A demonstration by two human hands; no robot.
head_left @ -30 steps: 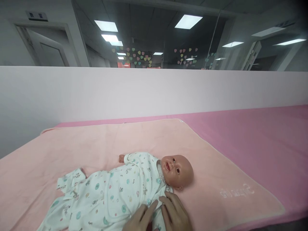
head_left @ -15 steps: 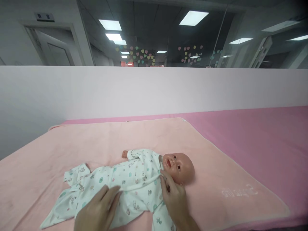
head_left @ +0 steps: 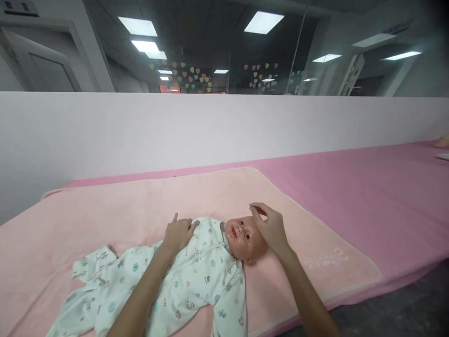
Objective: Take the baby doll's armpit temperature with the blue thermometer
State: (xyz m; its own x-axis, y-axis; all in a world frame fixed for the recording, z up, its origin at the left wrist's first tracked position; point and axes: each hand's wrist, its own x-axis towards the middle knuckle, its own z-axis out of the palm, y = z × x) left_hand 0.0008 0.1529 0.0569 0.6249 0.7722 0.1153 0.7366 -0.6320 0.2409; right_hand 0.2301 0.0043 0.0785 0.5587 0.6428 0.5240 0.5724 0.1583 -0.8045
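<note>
right hand has moved, fingers now beside the doll's head.

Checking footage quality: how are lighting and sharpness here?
In the head view, white rectangular ceiling lights glare against darkness; the upper right corner is dark; white lettering on the peach cloth blanket is unreadably soft, while the bald brown doll looks clearer.

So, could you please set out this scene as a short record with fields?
Doll: lying on its back
Outfit: white, printed with small coloured motifs
Left hand: at the outfit's far sleeve; grip unclear
Right hand: at the doll's head; contact unclear
Blanket: peach, spread under the doll
Sheet: pink, beneath the blanket
Background: white partition with glass above
</note>
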